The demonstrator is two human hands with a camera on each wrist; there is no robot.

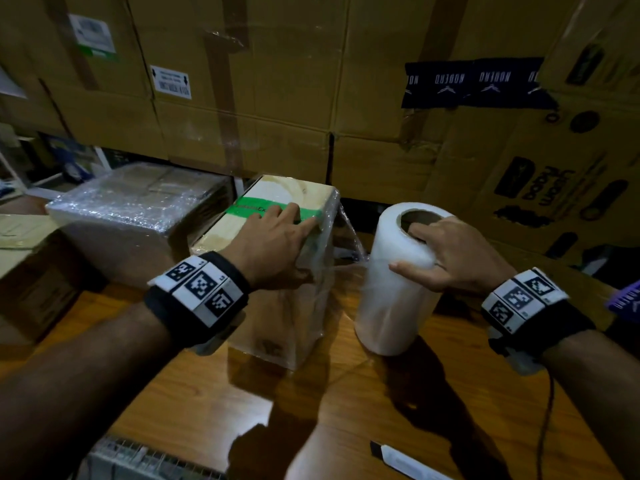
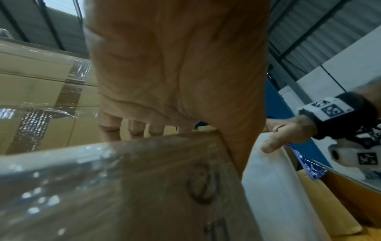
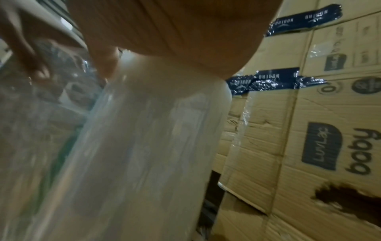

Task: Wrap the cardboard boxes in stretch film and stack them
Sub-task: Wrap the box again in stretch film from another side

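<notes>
A small cardboard box (image 1: 277, 192) with a green tape band stands upright on the wooden table (image 1: 194, 393), its near face covered in film. My left hand (image 1: 273, 244) lies on its top with fingers straight, and the thumb presses the film against the near side. The left wrist view shows the same box (image 2: 144, 187) under my palm (image 2: 175, 65). The white stretch film roll (image 1: 391, 306) stands upright just right of the box. My right hand (image 1: 446, 251) holds its top rim, fingers in the core and thumb outside. A sheet of film (image 1: 346, 233) spans from roll to box.
A box wrapped in film (image 1: 131, 202) sits to the left, against a wall of large cartons (image 1: 277, 81) behind the table. A box cutter (image 1: 398, 459) lies near the front edge. A cable (image 1: 547, 410) trails from my right wrist.
</notes>
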